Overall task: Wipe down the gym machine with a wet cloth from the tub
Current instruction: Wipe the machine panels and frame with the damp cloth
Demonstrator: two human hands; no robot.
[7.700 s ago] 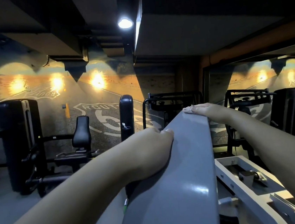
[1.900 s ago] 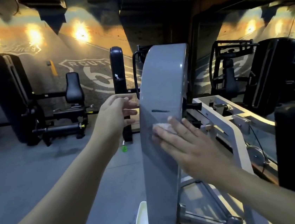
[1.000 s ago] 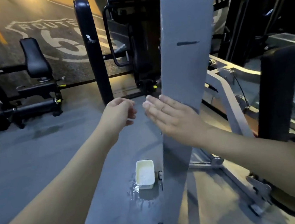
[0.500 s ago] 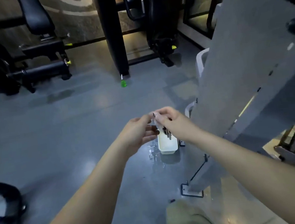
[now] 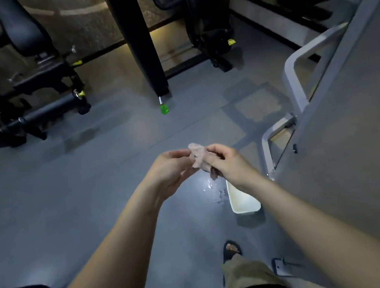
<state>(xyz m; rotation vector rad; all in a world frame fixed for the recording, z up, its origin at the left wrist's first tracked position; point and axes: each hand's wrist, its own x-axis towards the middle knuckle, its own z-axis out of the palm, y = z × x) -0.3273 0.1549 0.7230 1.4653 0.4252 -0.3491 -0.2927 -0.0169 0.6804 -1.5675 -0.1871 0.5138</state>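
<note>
A white rectangular plastic tub (image 5: 245, 202) with rounded corners stands on the floor below the right hand (image 5: 228, 164), partly hidden under that wrist and forearm. Its inside looks pale and smooth; whether it holds water cannot be told. Small bright splashes of water (image 5: 213, 188) glint on the floor just to the left of the tub, under both hands.

A crumpled pale pinkish cloth (image 5: 199, 158) is held between the hands, above the tub and off the floor. The right hand has its fingers curled round the cloth's lower, hanging part. The left hand (image 5: 170, 169) is half closed, thumb and fingertips pinching the cloth's upper left edge. The cloth looks soft, bunched and limp.

To the right of the right hand rises the broad flat grey metal panel of the gym machine (image 5: 353, 130), matte and slanted, with a pale grey tubular steel frame (image 5: 296, 89) beyond it.

The smooth grey floor (image 5: 93, 178) has a dull sheen. Far beyond the hands stand a black upright post (image 5: 139, 43) with a small green round object (image 5: 164, 109) at its foot, and, to the left, a black padded seat machine (image 5: 33, 67) against a rough patterned wall. Near the forearms, a foot in a dark sandal (image 5: 231, 249) and a khaki trouser leg (image 5: 249, 274) show.
</note>
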